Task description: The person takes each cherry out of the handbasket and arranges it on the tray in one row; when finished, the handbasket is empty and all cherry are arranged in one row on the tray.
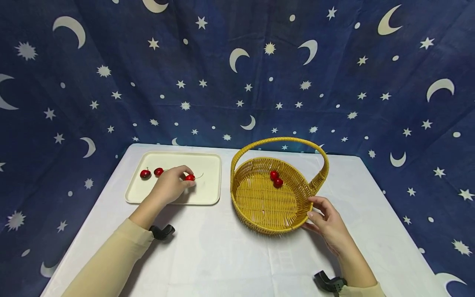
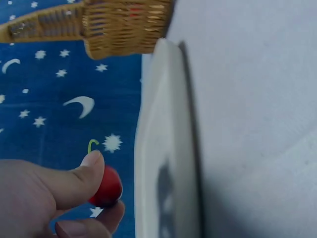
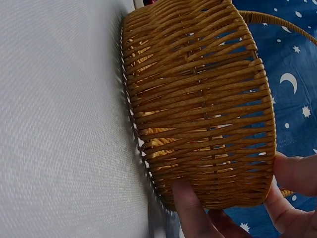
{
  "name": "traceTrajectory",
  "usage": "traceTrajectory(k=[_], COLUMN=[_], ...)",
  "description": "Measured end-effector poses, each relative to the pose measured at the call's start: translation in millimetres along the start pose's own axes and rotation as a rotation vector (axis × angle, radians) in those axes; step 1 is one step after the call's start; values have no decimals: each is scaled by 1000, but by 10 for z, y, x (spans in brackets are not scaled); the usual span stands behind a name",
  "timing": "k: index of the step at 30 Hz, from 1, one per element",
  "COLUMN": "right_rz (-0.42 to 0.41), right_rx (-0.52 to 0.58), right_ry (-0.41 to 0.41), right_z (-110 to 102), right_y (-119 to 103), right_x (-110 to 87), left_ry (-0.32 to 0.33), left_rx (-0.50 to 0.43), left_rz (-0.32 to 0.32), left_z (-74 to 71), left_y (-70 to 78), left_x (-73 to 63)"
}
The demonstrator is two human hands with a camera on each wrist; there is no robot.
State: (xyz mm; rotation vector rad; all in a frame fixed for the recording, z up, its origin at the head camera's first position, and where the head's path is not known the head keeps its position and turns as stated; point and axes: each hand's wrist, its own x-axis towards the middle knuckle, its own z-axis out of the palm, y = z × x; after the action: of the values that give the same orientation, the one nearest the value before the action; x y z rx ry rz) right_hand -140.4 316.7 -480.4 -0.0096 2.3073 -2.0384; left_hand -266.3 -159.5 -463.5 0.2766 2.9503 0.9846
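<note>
Between thumb and fingers, my left hand (image 1: 171, 184) pinches a red cherry (image 1: 190, 177) with a thin stem, just above the cream tray (image 1: 211, 194). The left wrist view shows that cherry (image 2: 108, 187) close up, clear of the tray's edge (image 2: 171, 124). Two more cherries lie on the tray's left part, a dark one (image 1: 145, 174) and another (image 1: 158, 172) near my wrist. My right hand (image 1: 328, 220) grips the right side of a yellow wicker basket (image 1: 259, 225), thumb at the rim and fingers against the outer wall (image 3: 198, 109). Two cherries (image 1: 276, 179) lie together inside the basket.
A tall arched handle (image 1: 280, 139) rises over the basket. Tray and basket stand side by side on a white-covered table (image 1: 230, 264). Behind hangs a dark blue cloth (image 1: 208, 74) with moons and stars. Each wrist wears a black camera mount (image 1: 162, 232).
</note>
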Motion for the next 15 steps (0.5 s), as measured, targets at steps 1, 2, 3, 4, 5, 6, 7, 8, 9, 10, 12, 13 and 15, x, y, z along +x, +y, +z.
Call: traceTrajectory(k=[1,2,3,4,5,6,7,8,9,10,12,13,15], right_rz=[2,4,5,7,10,11,11,11,11,11,7,5,2], right_rx=[-3,-3,-2,1,1,4,5,7,7,7,6,4,4], right_ry=[-1,0,-1,-2,-4,-4,-4,-3,-2,0,3,4,4], right_z=[2,4,6,8,9,11,12,13,14,14,14,13,11], right_y=[-1,-2,-2,-4,-5,-5,-6,-7,-8,-9,-10,-10,-11], right_x=[1,1,2,4,4,6,7,7,8,6,5,5,5], left_ry=[8,18,26,29,34,40,45,50,52,52,48,45,37], left_rx=[15,31,50,69,85,98,110,118,125,130,135,138,134], left_rz=[-6,-13,-19,-23,-24,-25,-23,-19,-17,-16,-15,-15,-9], left_z=[18,40,62,81,97,114,127,138,149,153,158,157,151], left_y=[-3,-3,-12,-18,-25,-34,-41,-48,-59,-63,-75,-80,-96], left_x=[18,34,48,60,68,76,81,85,92,93,96,95,96])
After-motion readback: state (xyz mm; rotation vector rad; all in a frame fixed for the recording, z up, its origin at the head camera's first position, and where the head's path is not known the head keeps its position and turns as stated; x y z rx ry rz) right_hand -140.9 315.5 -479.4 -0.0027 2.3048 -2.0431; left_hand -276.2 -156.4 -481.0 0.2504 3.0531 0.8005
